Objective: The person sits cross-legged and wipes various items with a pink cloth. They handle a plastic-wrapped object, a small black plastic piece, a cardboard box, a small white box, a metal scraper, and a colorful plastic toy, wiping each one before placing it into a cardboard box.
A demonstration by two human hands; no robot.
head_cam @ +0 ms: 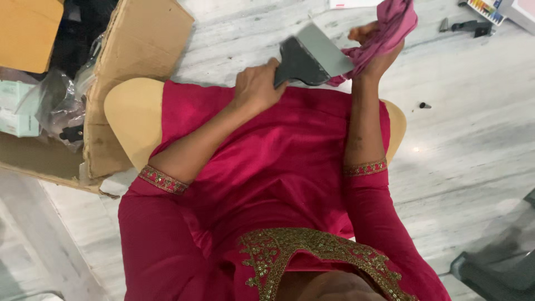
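Clearly, the wide scraper (312, 56) is the thing in work. It is held above the person's lap, over the red dress (278, 167), at the top middle of the view. Its long axis runs on a slant from lower left to upper right: the dark handle part is at the lower left, and the broad grey blade points up and to the right, toward the floor beyond the knees. The flat face of the blade is turned toward the camera and is a little tilted.

The left hand (257, 85) is closed around the dark handle end, the fingers wrapped and pressed together on it. The right hand (379, 53) is just beside the blade's right edge and holds a pink cloth (393, 25); its fingers are curled and grip the bunched cloth, which touches the blade edge and rises above the hand. I cannot tell how much of the cloth is folded behind the blade.

Both forearms come up from sleeves with gold embroidered bands. The person sits on a light tan seat (134, 117), visible on both sides of the dress. To the left is an open cardboard box (139, 50) with clear plastic bags inside. The grey marble floor (473, 139) lies around, with one small dark part (425, 105) on it, well apart from the hands.
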